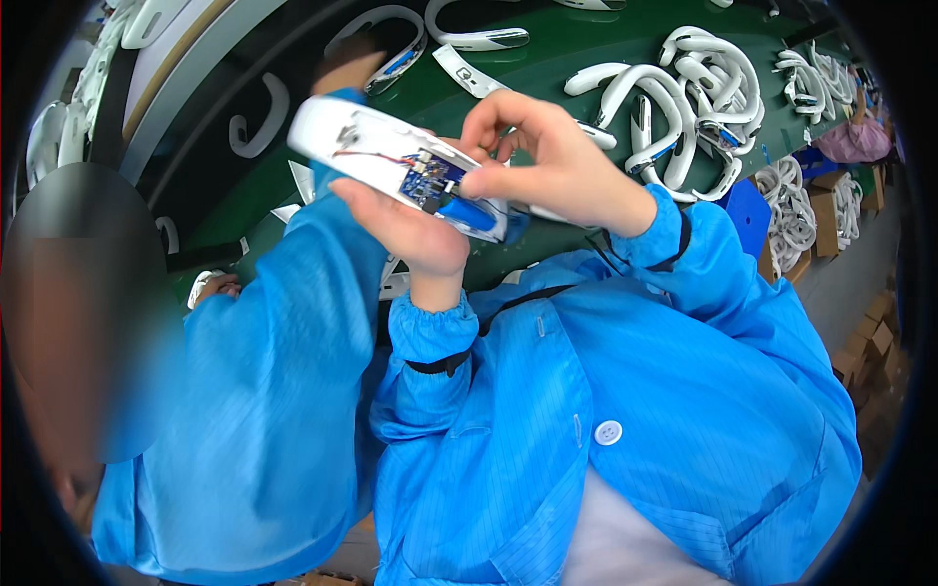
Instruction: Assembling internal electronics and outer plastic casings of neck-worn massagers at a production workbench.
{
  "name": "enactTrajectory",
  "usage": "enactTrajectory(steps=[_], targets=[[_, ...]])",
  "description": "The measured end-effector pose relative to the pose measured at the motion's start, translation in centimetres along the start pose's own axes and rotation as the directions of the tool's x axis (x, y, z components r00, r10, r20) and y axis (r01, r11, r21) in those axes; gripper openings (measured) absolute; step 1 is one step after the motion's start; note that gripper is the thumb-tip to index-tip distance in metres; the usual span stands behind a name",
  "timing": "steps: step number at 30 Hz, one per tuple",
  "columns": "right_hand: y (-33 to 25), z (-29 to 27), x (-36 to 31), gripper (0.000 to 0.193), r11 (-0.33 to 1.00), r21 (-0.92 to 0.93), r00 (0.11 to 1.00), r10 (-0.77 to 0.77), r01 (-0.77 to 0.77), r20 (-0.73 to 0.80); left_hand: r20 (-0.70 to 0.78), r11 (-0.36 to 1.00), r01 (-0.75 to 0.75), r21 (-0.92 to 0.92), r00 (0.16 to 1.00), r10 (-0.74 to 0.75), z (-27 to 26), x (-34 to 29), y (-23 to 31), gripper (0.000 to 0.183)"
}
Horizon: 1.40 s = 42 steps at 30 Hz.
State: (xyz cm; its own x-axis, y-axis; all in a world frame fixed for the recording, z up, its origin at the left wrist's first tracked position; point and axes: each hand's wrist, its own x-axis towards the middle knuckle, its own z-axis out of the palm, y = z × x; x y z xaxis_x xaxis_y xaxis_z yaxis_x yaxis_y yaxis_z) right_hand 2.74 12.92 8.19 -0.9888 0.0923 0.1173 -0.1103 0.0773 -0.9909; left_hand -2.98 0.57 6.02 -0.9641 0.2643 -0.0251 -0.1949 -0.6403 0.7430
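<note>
An opened white plastic housing (pixel 322 127) is tilted above the bench in front of me. Inside it sit a blue circuit board (pixel 428 182), thin red and dark wires, and a blue block (pixel 467 212) that looks like a battery cell. My left hand (pixel 415 232) supports the housing from below, its thumb along the near side. At the board's end, my right hand (pixel 547 156) has its thumb over the near part of the edge and its bent fingers at the far side, closed on the housing. Whether a wire is also pinched there is hidden.
White curved parts (pixel 684 98) lie heaped on the green bench (pixel 547 78). Close at my left, a co-worker in a blue sleeve (pixel 274 371) reaches over the bench, one hand (pixel 350 73) blurred. A blue bin (pixel 745 217) and cardboard boxes (pixel 826 220) stand at right.
</note>
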Motion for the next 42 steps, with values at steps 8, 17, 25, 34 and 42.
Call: enactTrajectory(steps=[8,17,25,34,42], targets=[[2.7,1.3,-1.3,0.041,0.715,0.675,0.947,0.313,-0.183,-0.075,0.070,0.918,0.396,-0.034,0.917,-0.393,1.4,0.4,-2.5,0.089],[4.1,-0.3,-2.1,0.050,0.566,0.765,0.900,0.435,-0.307,0.040,0.051,0.921,0.355,0.160,0.929,-0.367,2.7,0.2,-3.9,0.085],[5.5,-4.1,-2.9,0.062,0.480,0.763,0.884,0.391,-0.433,0.255,0.316,0.533,-0.251,0.808,0.948,-0.034,-0.5,-1.2,-3.1,0.017],[7.4,-7.1,-3.0,0.060,0.453,0.819,0.909,0.375,-0.353,0.184,0.333,-0.120,-0.337,0.934,0.941,-0.056,-13.3,0.6,-11.5,0.030],[8.0,-6.3,-2.8,0.056,0.350,0.871,0.906,0.368,-0.345,0.211,-0.137,-0.462,-0.049,0.885,0.922,-0.361,-16.9,2.8,-11.8,0.043]])
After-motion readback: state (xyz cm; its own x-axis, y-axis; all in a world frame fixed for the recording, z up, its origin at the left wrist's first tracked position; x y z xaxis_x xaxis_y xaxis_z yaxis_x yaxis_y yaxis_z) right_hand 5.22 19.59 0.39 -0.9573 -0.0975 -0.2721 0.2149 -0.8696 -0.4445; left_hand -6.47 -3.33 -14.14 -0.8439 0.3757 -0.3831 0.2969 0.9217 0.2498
